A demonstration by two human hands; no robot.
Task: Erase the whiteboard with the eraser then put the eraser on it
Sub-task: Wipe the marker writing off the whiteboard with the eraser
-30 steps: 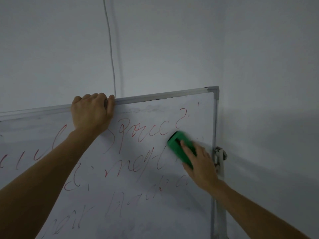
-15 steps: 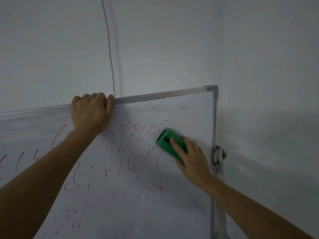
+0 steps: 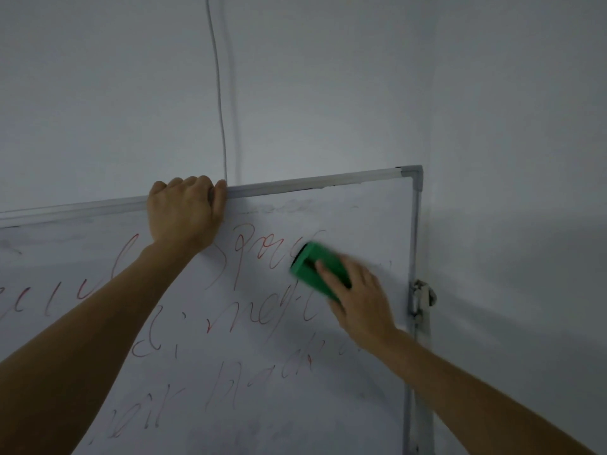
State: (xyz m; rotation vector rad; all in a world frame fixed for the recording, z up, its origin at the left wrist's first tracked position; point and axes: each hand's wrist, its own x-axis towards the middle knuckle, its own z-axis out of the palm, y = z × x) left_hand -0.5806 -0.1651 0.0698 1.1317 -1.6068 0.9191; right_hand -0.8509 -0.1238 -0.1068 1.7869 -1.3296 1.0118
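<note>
A whiteboard with a grey metal frame fills the lower half of the head view, covered in thin red handwriting in several rows. My right hand presses a green eraser flat against the board, near the end of the top row of writing. The patch to the right of the eraser, up to the frame, is wiped to faint smears. My left hand grips the board's top edge with its fingers curled over the frame.
A grey cable runs down the wall to the board's top edge. A metal clamp sticks out from the board's right frame. Bare walls meet in a corner to the right of the board.
My right hand has slid the eraser left and slightly up along the top row, wiping away the question mark and the last letters. My left hand has stayed on the top edge.
</note>
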